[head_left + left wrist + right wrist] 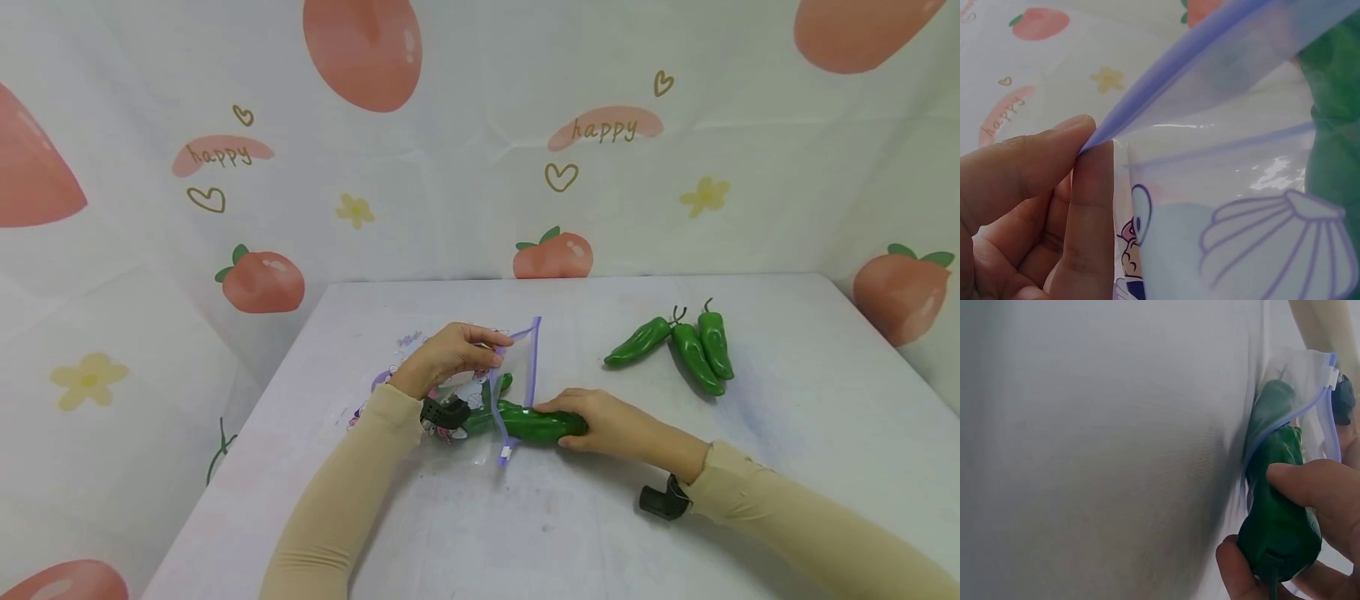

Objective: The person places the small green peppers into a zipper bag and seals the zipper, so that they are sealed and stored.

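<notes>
A clear zip bag (pixel 533 367) with a purple rim and printed cartoon pictures lies on the table, its mouth facing right. My left hand (pixel 453 358) pinches the rim between thumb and fingertips, as the left wrist view shows closely (pixel 1038 212). With my right hand (pixel 615 425) I grip a green chili pepper (pixel 540 423) near its stem end; in the right wrist view its far part lies inside the bag. Another green piece (pixel 506 382) shows by the bag's mouth. A white slider (pixel 506 452) sits at the rim's near end.
Three more green peppers, one at left (pixel 640 342) and two side by side (pixel 696 360), lie at the back right of the white table (pixel 555 533). A printed cloth (pixel 450 167) hangs behind. A thin green strand (pixel 220 450) shows at the left table edge.
</notes>
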`<state>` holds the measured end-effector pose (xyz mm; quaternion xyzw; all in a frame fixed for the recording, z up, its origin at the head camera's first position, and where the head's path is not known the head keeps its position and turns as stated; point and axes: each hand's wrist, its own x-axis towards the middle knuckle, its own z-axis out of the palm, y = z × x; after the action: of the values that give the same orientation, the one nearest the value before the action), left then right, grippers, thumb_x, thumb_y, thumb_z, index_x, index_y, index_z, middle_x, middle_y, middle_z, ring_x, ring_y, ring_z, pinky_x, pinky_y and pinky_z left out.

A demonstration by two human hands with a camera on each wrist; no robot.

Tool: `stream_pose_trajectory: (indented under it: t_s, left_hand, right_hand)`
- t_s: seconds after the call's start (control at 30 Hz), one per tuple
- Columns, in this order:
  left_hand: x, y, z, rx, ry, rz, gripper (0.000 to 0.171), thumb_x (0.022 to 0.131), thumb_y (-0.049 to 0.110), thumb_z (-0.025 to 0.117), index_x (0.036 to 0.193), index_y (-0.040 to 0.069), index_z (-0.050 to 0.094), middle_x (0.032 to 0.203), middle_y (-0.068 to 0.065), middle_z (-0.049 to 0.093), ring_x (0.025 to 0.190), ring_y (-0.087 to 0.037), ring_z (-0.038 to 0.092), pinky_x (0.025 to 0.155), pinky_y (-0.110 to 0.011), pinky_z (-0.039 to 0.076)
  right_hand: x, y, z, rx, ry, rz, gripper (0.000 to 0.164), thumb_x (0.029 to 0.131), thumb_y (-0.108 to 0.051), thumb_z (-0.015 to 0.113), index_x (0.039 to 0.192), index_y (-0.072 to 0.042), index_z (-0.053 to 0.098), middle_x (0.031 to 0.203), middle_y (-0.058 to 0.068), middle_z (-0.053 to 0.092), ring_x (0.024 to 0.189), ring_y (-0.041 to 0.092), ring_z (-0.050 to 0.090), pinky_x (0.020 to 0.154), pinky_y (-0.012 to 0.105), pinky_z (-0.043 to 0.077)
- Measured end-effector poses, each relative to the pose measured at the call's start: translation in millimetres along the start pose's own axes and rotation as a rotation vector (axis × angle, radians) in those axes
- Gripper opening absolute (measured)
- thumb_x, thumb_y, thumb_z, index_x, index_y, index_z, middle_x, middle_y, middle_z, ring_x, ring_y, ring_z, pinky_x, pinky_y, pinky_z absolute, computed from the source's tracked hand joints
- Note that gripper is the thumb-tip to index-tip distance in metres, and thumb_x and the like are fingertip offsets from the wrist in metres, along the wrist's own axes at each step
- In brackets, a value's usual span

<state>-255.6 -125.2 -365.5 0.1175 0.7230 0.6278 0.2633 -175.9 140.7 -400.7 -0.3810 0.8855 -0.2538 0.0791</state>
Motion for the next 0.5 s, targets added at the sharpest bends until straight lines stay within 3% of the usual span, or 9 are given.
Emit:
stream_pose_trajectory:
  t_s: [0.23,0.5]
  left_hand:
    - [0.1,0.4,1.0,0.006,0.014,-0.003,0.040,0.087,-0.004,0.066,0.126,-0.010,0.058,0.075,0.002,0.062,0.063,-0.015,0.050,0.060,-0.025,0.044]
    - [-1.6,2.3,0.2,0.010,-0.008,0.012,0.041,0.088,-0.004,0.064,0.127,-0.012,0.056,0.077,0.002,0.063,0.062,-0.015,0.049,0.060,-0.026,0.043]
  right_hand:
    - [2.5,-2.9,-2.0,0.048,0.013,0.084,0.041,0.082,-0.016,0.077,0.118,-0.012,0.058,0.108,0.000,0.066,0.091,0.008,0.058,0.081,0.032,0.051]
    - [2.8,-1.8,-4.0,0.028,0.051,0.023,0.048,0.081,-0.015,0.078,0.126,-0.012,0.062,0.111,0.004,0.057,0.092,0.010,0.056,0.079,0.026,0.051]
